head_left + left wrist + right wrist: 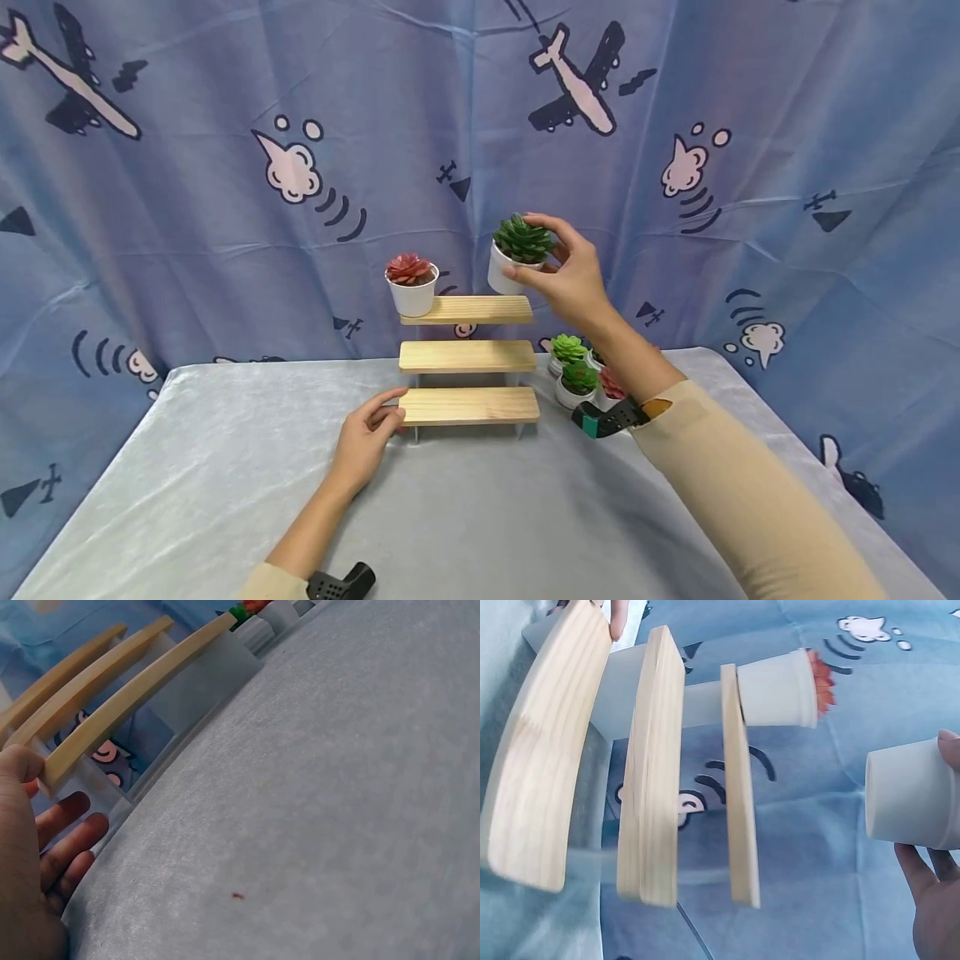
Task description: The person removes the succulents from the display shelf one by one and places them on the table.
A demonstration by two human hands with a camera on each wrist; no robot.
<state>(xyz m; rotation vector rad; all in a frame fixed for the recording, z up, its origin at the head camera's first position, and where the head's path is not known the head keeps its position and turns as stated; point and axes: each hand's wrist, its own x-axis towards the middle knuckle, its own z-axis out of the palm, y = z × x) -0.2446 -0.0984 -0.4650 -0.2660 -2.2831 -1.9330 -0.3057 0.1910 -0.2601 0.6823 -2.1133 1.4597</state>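
Note:
My right hand point(573, 271) holds a white pot with a dark green artificial succulent point(523, 240) up in the air, thumb and fingers on opposite sides. The pot is above the right end of the top step of a three-step wooden display stand point(468, 406), apart from it. In the right wrist view the white pot point(911, 795) shows its bare underside and side. A potted red succulent point(411, 283) stands on the left end of the top step. My left hand point(363, 442) grips the left end of the bottom step between thumb and index finger; its other fingers point(79, 840) hang loosely below.
Several more potted succulents point(576, 379), green and red, stand close together right of the stand, partly hidden by my right forearm. A grey-white cloth point(262, 433) covers the table. Behind hangs a blue curtain point(187, 217) printed with planes.

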